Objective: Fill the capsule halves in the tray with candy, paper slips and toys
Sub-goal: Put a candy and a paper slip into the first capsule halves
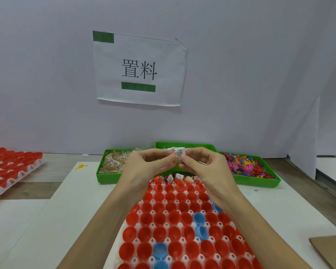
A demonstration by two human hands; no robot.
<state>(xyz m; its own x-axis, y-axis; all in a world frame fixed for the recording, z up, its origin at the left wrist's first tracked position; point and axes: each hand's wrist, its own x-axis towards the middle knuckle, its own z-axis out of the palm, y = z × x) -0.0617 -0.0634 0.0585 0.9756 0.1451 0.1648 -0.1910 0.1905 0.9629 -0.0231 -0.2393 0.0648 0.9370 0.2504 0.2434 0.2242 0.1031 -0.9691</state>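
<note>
We take the white tray of capsule halves in front of us as our landmark. Far to its left, at the table edge, lies a second tray packed with red halves and a little blue. Nearer, just left of the landmark's far end, a small yellow toy lies on the white sheet. Behind the landmark's far left corner stands a green bin of candy in clear wrappers.

Our left hand is raised over the landmark's far end, fingers curled, its fingertips pinching a small bundle of white paper slip and something orange and clear; we cannot tell exactly what it is. Our right hand meets it there, fingers curled and pinching the same bundle from the other side.

In the landmark itself, red halves fill most cups, with a few blue ones, and the farthest row already holds slips and wrappers. Behind its far end sits a middle green bin with white slips; behind the far right corner, a green bin of coloured toys. Far right, near us, lies a cardboard piece.
</note>
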